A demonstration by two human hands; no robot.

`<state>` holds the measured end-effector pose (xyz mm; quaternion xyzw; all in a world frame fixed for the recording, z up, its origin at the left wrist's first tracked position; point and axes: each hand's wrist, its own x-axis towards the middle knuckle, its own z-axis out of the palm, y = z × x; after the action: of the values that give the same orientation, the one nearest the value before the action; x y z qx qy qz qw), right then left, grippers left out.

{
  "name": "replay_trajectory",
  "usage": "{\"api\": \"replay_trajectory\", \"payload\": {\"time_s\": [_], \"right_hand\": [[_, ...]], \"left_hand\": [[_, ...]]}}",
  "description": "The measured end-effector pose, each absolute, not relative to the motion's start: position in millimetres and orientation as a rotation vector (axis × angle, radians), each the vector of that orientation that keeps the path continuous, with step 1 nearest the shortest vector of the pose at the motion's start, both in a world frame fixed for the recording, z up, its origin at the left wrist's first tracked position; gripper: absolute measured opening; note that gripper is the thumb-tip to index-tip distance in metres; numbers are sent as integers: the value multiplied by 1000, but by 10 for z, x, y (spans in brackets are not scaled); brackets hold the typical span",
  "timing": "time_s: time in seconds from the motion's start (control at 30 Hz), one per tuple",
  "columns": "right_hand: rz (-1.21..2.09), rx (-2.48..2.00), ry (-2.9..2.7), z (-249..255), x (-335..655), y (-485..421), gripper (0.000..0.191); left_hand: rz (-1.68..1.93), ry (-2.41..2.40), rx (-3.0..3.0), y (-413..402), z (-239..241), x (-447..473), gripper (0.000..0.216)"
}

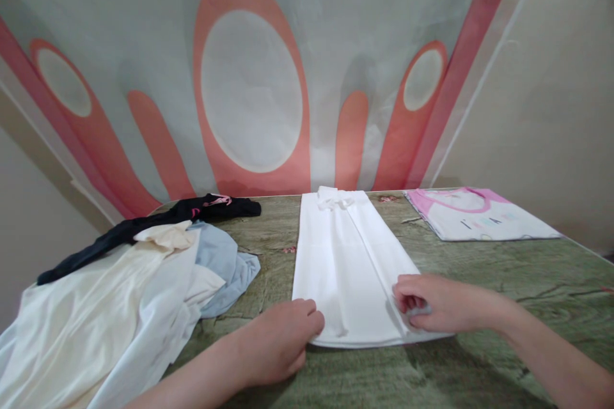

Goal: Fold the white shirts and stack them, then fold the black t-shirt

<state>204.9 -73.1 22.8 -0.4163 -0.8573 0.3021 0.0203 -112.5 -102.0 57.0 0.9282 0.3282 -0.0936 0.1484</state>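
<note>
A white garment (348, 255), folded lengthwise into a long narrow strip, lies on the green table (518, 268) in front of me. My left hand (281, 339) rests at its near left corner with the fingers curled onto the hem. My right hand (434, 303) is closed on the near right edge, pinching the fabric there.
A heap of unfolded clothes (119, 294), cream, white and light blue with a black piece (153, 220) on top, lies at the left. A folded pink and white shirt (480, 214) sits at the back right. A patterned wall hanging (254, 89) backs the table.
</note>
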Motion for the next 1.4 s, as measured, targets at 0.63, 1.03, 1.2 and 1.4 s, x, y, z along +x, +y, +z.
{"api": "replay_trajectory", "payload": {"time_s": [0.63, 1.03, 1.2, 1.4], "right_hand": [[1026, -1268, -2603, 306, 1894, -814, 12], [941, -1248, -2286, 89, 1131, -468, 16], [833, -1247, -2244, -54, 960, -518, 30], [796, -1253, -2210, -113, 924, -582, 27]], "left_hand": [[-11, 858, 2484, -864, 606, -1199, 15], [471, 1184, 2658, -113, -70, -1210, 35], [314, 1179, 2703, -200, -96, -1212, 41], [208, 1140, 2750, -218, -79, -1205, 45]]}}
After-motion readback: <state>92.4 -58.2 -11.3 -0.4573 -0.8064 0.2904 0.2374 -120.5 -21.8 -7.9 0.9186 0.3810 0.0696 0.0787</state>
